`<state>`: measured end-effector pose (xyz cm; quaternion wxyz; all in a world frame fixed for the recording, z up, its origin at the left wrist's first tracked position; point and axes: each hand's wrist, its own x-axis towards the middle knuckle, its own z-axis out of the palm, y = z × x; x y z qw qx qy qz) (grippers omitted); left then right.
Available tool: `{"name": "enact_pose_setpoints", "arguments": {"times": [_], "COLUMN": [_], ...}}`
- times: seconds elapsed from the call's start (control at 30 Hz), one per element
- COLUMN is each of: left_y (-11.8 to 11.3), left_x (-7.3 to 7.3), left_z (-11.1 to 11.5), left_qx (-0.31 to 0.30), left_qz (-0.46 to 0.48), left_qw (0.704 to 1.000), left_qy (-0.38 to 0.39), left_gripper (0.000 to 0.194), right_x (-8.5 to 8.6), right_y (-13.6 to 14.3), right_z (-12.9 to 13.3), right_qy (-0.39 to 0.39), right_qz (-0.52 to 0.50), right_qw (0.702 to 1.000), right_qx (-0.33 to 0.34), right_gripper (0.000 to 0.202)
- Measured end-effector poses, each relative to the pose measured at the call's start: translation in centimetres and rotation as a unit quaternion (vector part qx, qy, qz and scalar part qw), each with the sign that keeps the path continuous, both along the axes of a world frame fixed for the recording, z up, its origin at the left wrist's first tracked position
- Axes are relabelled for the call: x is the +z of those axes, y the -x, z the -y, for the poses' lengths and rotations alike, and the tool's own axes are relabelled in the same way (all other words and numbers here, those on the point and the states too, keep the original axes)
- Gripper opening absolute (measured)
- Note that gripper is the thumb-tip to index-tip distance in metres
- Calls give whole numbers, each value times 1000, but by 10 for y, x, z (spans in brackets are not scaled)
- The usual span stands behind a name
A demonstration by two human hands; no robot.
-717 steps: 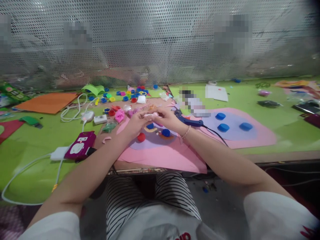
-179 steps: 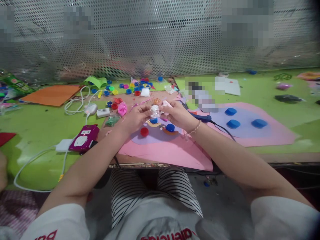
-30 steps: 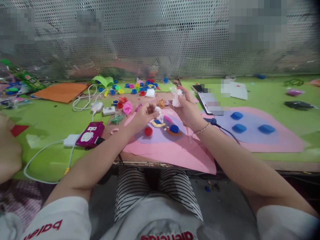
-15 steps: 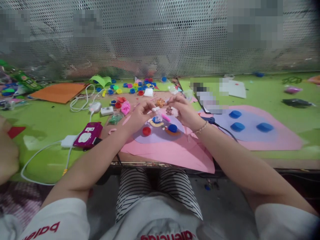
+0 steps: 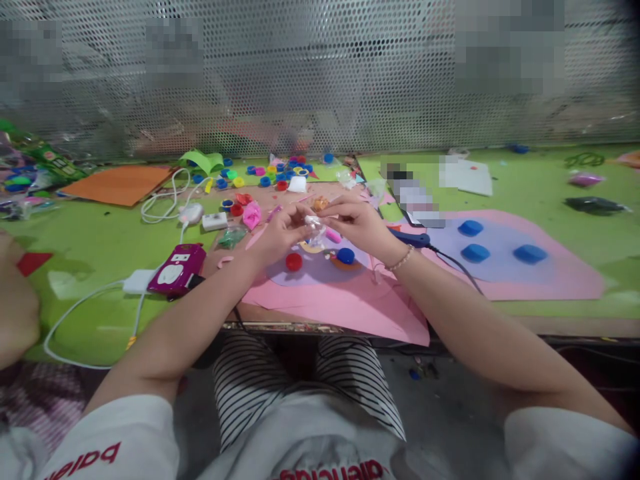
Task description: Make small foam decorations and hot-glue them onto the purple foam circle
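Observation:
My left hand (image 5: pixel 286 230) pinches a small clear plastic wrapper with something white in it (image 5: pixel 314 227), above the purple-and-pink paper (image 5: pixel 320 298). The fingertips of my right hand (image 5: pixel 356 223) meet the same wrapper from the right. Below the hands, a red cap (image 5: pixel 294 261) and a blue cap (image 5: pixel 345 256) lie on the purple part, with a pale curved strip (image 5: pixel 313 248) between them. A pink stick (image 5: pixel 333 235) shows beside my right fingers.
Many coloured caps lie at the back. A magenta power socket (image 5: pixel 177 270) with white cables stands left, near a person's arm (image 5: pixel 17 303). A blue corded tool (image 5: pixel 413 238), a phone (image 5: pixel 413 200) and a second paper with blue caps (image 5: pixel 555 280) are right.
My right hand has moved left, and its fingers now meet the wrapper at my left fingertips. The blue corded tool has shifted slightly left.

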<state>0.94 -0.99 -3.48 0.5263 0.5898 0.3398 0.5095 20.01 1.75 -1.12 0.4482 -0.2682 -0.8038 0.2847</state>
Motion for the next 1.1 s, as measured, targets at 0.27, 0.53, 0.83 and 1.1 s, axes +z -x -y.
{"name": "enact_pose_setpoints", "arguments": {"times": [0.27,0.53,0.83,1.1], "left_y": [-5,-3,-4,-3], "left_x": [1,8,7,4], "left_z": [-1,-2,-1,-2], "left_qx": [55,141,98,-28], "left_qz": [-13,-52,-86,4], "left_qw": [998,988,991,998], "left_qy": [-6,-32,-10,55], "left_gripper": [32,21,22,25], "right_x": [-5,-5,-3,0], "right_y": [4,5,10,9], "right_z": [-4,-2,4,3], "right_qy": [191,210,323,426], "right_qz": [-15,-72,-184,-207], "right_qw": [981,975,925,872], "right_qx": [24,17,79,123], "right_gripper": [17,20,19,14]}}
